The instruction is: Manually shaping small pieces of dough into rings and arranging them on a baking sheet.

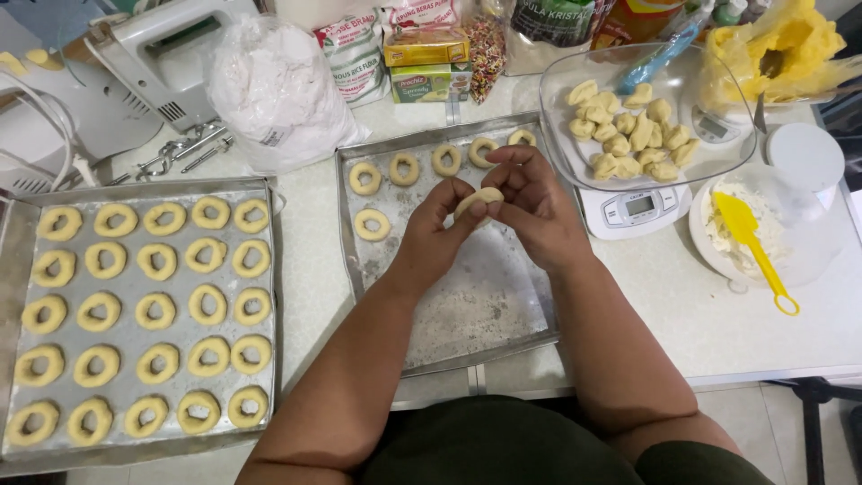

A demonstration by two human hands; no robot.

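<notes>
Both hands meet over the middle metal tray. My left hand and my right hand pinch a short pale roll of dough between their fingertips. On that floured tray lie several dough rings, mostly along its far edge. To the right, a clear glass dish on a white kitchen scale holds several raw dough lumps.
A second tray at left is filled with rows of dough rings. A white bowl with a yellow spatula stands at right. Behind are a bag of flour, a hand mixer, packets and a yellow bag.
</notes>
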